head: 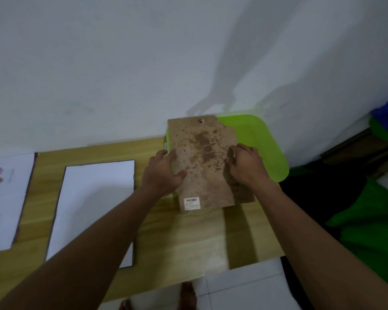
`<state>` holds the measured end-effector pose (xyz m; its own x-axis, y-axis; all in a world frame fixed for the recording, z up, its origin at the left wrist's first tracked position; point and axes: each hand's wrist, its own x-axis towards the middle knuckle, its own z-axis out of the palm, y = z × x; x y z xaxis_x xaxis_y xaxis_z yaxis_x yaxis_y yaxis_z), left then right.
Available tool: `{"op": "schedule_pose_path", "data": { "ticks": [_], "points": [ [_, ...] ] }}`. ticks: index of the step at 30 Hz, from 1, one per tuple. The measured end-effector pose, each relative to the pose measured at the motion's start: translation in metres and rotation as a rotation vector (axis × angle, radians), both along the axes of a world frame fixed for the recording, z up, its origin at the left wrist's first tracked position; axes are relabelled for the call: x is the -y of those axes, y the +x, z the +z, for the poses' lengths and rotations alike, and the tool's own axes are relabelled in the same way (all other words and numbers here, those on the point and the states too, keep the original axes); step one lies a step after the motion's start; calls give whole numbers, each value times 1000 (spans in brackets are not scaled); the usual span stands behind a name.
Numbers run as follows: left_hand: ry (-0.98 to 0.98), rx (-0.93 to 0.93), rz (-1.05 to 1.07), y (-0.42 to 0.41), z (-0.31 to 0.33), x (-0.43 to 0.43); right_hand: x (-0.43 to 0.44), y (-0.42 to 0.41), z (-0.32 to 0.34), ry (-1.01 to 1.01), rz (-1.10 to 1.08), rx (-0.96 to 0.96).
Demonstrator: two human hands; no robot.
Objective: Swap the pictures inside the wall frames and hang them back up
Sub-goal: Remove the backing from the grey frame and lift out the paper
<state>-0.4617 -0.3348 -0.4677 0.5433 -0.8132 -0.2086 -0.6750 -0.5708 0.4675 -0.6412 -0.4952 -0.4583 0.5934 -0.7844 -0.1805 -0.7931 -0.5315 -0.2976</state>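
A stained brown backing board (pixel 202 162) with a barcode sticker and a hanger at its top lies partly over a green tray (pixel 260 144). A second brown board (pixel 242 193) peeks out beneath its right side. My left hand (pixel 164 171) holds the top board's left edge, thumb on its surface. Against the board's right edge sits my right hand (pixel 244 164), its fingers curled there. Face down on the wooden table (pixel 188 238) to the left lies a white sheet in a dark frame (pixel 94 209). At the far left lies a picture (pixel 5 198) with a reddish drawing.
A white wall rises right behind the table. Green and blue cloth and dark furniture (pixel 367 198) fill the right side. White floor tiles and my bare feet (pixel 186 294) show below the table's front edge.
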Motion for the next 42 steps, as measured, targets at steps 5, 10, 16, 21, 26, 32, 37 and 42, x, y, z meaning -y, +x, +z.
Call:
{"op": "schedule_pose_path", "data": {
  "ticks": [5,10,16,21,26,32,37,42],
  "points": [
    [-104,-21,1,15,9,-37,-28,30,16,-43,61,77],
    [-111,30,47,52,-3,-114,-101,82,26,-31,156,89],
    [-19,78,116,100,-23,-206,-208,137,-4,155,213,76],
    [88,104,187,123,-43,-263,-271,157,-42,285,72,-50],
    [124,-11,282,130,-59,-288,-291,165,-64,289,-24,-90],
    [73,-35,309,130,-72,-295,-306,173,-79,161,12,-180],
    [29,-27,302,128,-75,-296,-310,172,-86,143,12,-147],
    [21,-22,343,127,-71,-295,-307,172,-86,124,60,-42]
  ]
}}
